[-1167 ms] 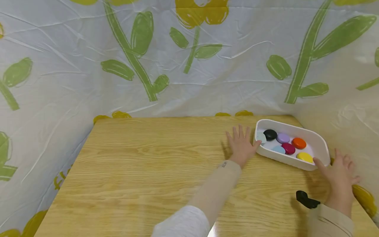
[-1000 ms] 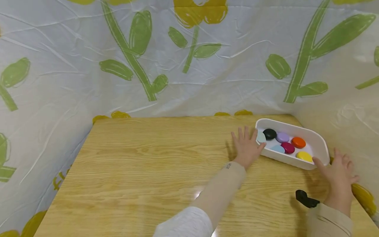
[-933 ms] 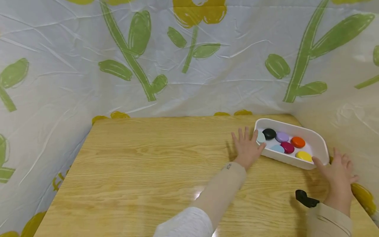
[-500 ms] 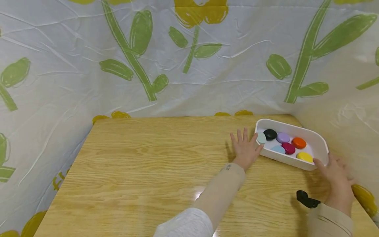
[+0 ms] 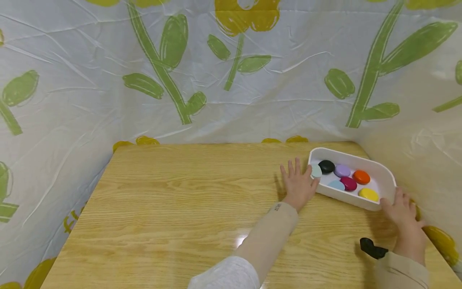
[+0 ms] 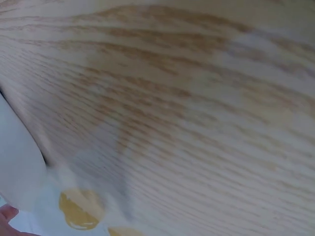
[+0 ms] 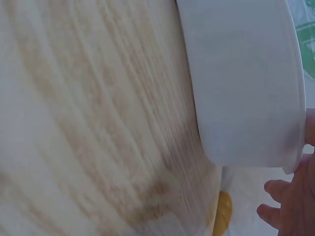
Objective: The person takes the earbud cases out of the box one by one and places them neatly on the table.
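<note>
A white tray (image 5: 344, 196) with rounded corners sits at the right back of the table. In it lie several smooth rounded pieces: black (image 5: 326, 166), lilac (image 5: 342, 170), orange (image 5: 361, 177), crimson (image 5: 348, 184), yellow (image 5: 369, 194), light blue (image 5: 337, 185) and pale mint (image 5: 315, 171). My left hand (image 5: 298, 188), fingers spread, is against the tray's left end. At the right end is my right hand (image 5: 402, 210), its thumb by the near corner and its fingers extended along the outside. The right wrist view shows that hand (image 7: 298, 201) at the tray's outer wall (image 7: 246, 88).
The wooden table (image 5: 173, 200) is enclosed by a white sheet (image 5: 231, 108) printed with flowers, at the back and both sides. A small black object (image 5: 373, 249) projects beside my right wrist, over the table.
The tray has shifted slightly left with its pieces, and my right hand has come left against its end. My left hand moved right to the tray earlier and has stayed there.
</note>
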Demonstrator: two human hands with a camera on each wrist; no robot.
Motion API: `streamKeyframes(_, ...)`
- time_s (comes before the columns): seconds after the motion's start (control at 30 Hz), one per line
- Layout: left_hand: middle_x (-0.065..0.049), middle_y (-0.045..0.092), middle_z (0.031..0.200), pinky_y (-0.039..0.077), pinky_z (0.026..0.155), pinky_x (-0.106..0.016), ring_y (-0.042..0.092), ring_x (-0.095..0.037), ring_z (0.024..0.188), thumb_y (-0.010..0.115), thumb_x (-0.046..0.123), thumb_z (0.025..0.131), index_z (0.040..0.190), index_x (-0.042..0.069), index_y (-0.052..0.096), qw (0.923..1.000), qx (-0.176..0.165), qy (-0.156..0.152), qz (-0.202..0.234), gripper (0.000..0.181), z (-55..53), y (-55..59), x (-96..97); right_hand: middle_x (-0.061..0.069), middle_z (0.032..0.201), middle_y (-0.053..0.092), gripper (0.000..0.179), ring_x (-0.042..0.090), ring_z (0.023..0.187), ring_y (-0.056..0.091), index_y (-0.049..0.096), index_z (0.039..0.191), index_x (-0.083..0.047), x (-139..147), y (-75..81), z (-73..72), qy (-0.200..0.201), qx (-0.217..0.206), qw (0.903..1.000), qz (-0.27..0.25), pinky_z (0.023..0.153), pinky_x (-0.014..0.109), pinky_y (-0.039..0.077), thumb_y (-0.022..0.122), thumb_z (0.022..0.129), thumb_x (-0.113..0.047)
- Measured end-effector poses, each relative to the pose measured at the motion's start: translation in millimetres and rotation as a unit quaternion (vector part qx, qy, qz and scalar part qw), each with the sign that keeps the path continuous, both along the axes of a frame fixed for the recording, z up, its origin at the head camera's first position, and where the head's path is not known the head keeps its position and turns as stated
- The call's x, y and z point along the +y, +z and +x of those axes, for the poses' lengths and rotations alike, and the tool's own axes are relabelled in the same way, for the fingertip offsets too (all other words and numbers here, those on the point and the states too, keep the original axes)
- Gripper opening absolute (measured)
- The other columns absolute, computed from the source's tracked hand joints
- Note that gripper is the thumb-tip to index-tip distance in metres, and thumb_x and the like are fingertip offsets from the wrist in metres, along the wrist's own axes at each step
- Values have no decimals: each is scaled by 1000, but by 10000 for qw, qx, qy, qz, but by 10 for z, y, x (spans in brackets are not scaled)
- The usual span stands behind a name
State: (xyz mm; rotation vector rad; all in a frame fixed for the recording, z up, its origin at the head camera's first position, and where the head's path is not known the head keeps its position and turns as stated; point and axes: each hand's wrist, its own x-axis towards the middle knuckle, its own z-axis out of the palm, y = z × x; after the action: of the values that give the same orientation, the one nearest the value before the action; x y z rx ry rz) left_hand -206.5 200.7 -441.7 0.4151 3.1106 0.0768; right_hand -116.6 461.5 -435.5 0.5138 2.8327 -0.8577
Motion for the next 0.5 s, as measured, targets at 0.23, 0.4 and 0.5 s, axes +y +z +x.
streamKeyframes(0.23, 1, 10, 153, 9, 109, -49, 4, -22, 140, 19, 62, 91, 140, 47, 23, 9995, -53, 115, 289, 52, -33, -23, -50, 34, 134, -29, 76, 58, 119, -22, -26, 134, 4, -82, 15, 12, 290, -149, 9994, 123, 76, 80, -8, 23, 96, -39)
streamKeyframes(0.4, 3, 9, 153, 9, 109, -48, 4, -22, 140, 27, 67, 85, 142, 45, 18, 9982, -268, 227, 481, 62, -43, -28, -84, 36, 133, -27, 75, 59, 119, -20, -25, 134, 4, -131, 28, 45, 400, -246, 9986, 228, 78, 80, -6, 22, 96, -40)
streamKeyframes(0.5, 4, 8, 153, 9, 109, -48, 3, -22, 140, 29, 70, 82, 143, 45, 14, 9979, -358, 265, 467, 67, -52, -30, -109, 38, 133, -25, 75, 59, 120, -19, -25, 135, 3, -147, 31, 54, 466, -285, 9981, 280, 78, 80, -5, 23, 96, -41)
